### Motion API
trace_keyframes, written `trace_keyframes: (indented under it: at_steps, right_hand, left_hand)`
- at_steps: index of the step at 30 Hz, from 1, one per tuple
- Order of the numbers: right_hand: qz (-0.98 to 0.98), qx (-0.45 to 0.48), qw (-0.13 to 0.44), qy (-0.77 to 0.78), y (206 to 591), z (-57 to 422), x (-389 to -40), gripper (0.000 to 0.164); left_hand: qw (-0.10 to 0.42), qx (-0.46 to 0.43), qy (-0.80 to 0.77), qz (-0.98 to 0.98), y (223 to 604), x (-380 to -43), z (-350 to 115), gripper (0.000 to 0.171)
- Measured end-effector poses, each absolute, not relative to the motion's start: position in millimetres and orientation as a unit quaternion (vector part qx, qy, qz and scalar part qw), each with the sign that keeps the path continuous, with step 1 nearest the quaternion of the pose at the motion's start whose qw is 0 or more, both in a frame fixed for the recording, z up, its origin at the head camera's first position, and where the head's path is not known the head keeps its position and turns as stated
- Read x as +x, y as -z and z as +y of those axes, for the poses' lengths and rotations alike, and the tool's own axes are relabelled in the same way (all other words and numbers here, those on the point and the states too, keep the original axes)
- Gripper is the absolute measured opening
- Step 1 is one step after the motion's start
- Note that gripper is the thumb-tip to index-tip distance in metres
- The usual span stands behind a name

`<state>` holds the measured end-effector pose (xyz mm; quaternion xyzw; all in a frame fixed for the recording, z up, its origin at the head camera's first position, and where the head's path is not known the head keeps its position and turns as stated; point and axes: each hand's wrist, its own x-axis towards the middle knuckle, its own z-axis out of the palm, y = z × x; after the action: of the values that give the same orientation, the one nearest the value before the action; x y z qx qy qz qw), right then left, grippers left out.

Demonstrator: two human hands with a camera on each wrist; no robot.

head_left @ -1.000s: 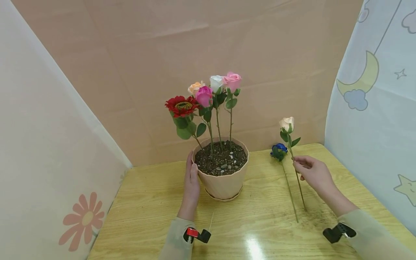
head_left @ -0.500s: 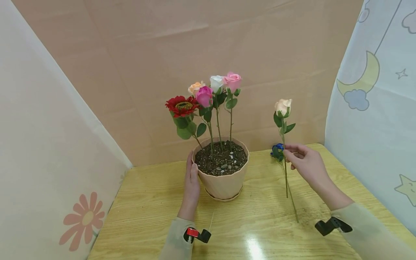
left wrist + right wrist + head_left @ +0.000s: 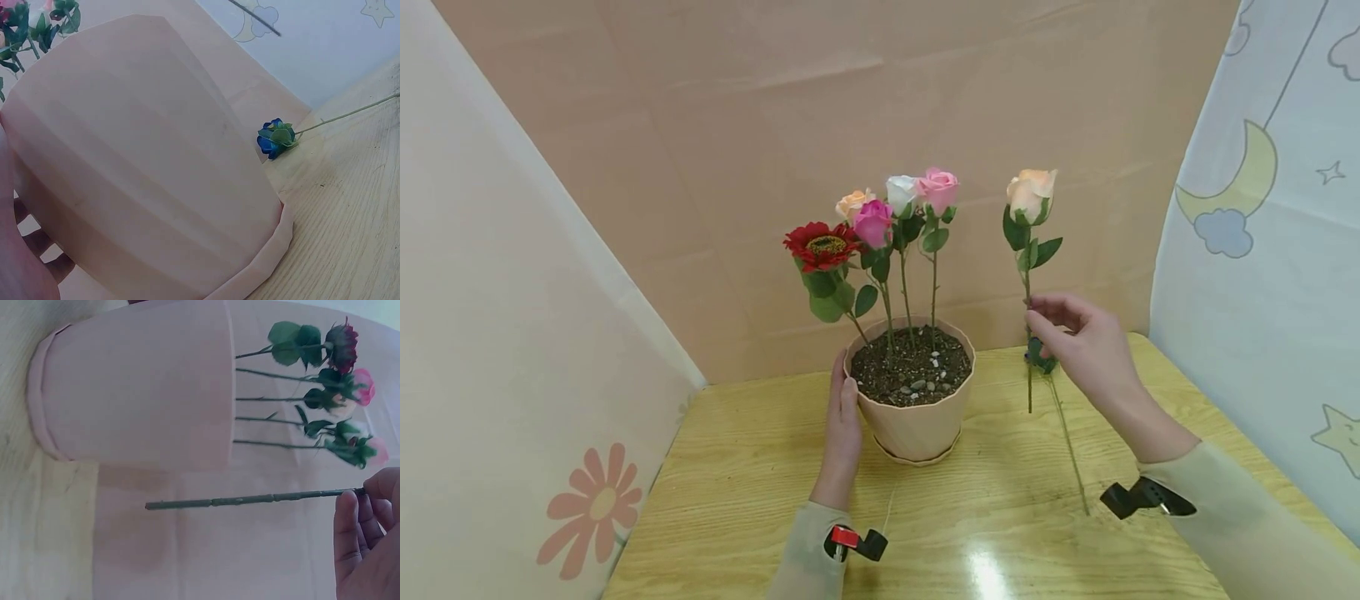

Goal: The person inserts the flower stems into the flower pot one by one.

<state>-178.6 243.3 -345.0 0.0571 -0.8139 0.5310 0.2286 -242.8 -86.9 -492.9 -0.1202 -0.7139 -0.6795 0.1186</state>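
Between thumb and fingers, my right hand (image 3: 1093, 346) pinches the stem of a cream-peach artificial rose (image 3: 1030, 198). The rose is upright, off the table and right of the flowerpot (image 3: 917, 429); its bare stem end (image 3: 181, 504) shows in the right wrist view. Against the pot's left side rests my left hand (image 3: 841, 421), its fingers (image 3: 39, 240) partly hidden behind the pot. Dark soil (image 3: 910, 362) with pebbles fills the pot. In it stand a red daisy-like flower (image 3: 822, 245) and several roses in magenta (image 3: 872, 223), white (image 3: 901, 194), pink (image 3: 937, 191) and peach (image 3: 853, 203).
A blue rose (image 3: 275, 137) lies on the wooden table (image 3: 737, 483) to the right of the pot, its stem toward the front. Beneath the pot is a matching saucer (image 3: 917, 458). Fabric walls (image 3: 700, 167) stand behind and at both sides.
My right hand has lifted the cream-peach rose and carried it left toward the pot, from beside the blue rose. My left hand stays on the pot.
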Motion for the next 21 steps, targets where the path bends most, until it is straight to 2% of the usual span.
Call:
trace_keyframes:
  at_steps: [13,21]
  right_hand:
    - [-0.781,0.106,0.274,-0.551,306.3,199.3,-193.0,0.028]
    - [-0.769,0.132,0.275,-0.562,291.9,173.3,-203.4,0.026]
  left_hand:
    - [0.116,-0.120,0.682,-0.712,492.1,-242.3,-87.3,0.057]
    - [0.115,-0.126,0.686,-0.707,488.4,-240.3,-87.1,0.056]
